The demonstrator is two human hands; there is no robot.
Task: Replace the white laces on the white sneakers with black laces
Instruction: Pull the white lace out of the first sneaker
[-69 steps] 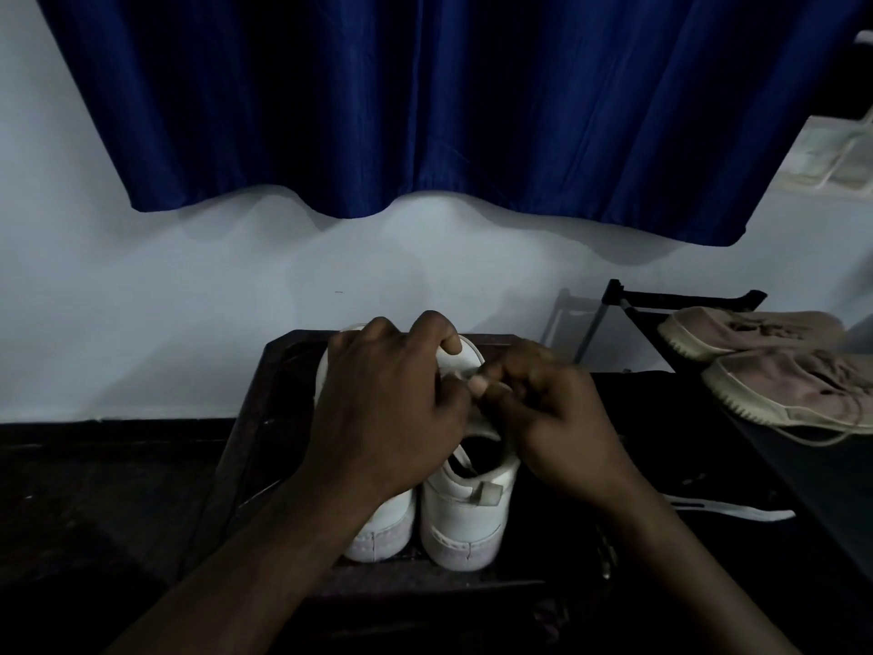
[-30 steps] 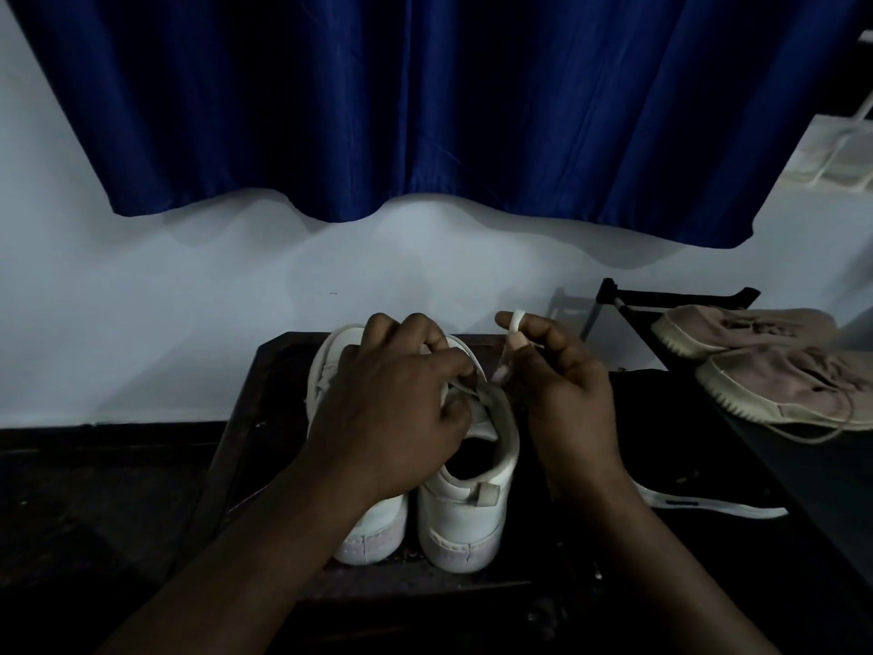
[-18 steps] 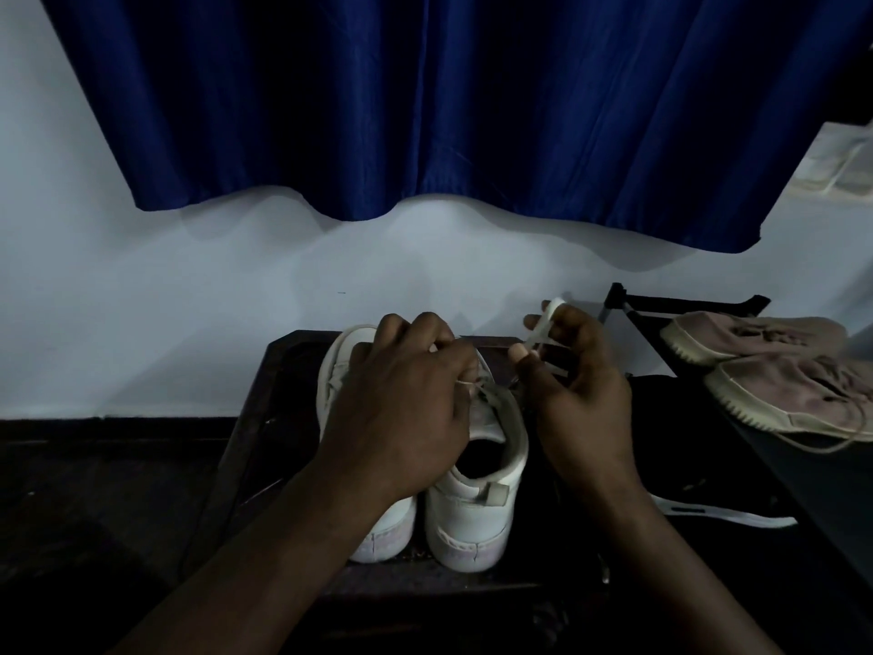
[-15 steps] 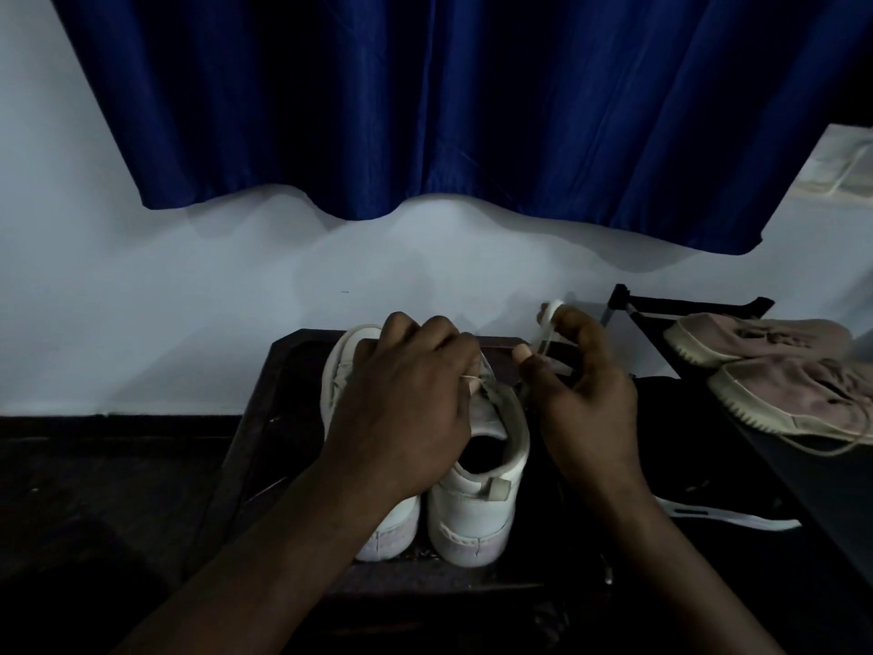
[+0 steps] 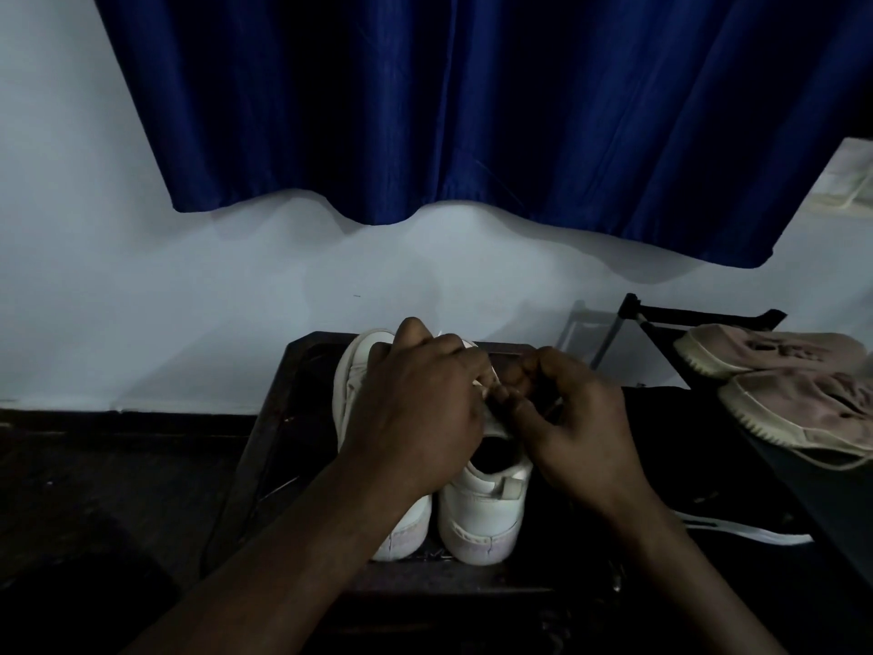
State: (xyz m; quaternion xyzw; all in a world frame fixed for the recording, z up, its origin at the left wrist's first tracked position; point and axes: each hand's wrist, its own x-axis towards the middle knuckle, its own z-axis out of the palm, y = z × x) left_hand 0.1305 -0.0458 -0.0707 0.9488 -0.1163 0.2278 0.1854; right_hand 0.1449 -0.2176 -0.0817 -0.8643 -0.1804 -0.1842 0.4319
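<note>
Two white sneakers stand side by side, heels toward me, on a dark tray (image 5: pixel 264 418). The left sneaker (image 5: pixel 352 371) is mostly covered by my left hand (image 5: pixel 420 408), which grips the front of the right sneaker (image 5: pixel 482 508). My right hand (image 5: pixel 571 418) is curled at that shoe's lace area, its fingertips pinching a white lace (image 5: pixel 489 387) where the two hands meet. Most of that lace is hidden by my fingers. No black lace is visible in this dim light.
A blue curtain (image 5: pixel 472 111) hangs over a white wall behind. To the right, two beige shoes (image 5: pixel 798 394) lie on a dark rack (image 5: pixel 661 319). A dark shoe with a white sole stripe (image 5: pixel 737 529) lies at lower right.
My right hand had pulled a loop of white lace up and to the right; it has now come back down to the shoe's eyelets beside my left hand.
</note>
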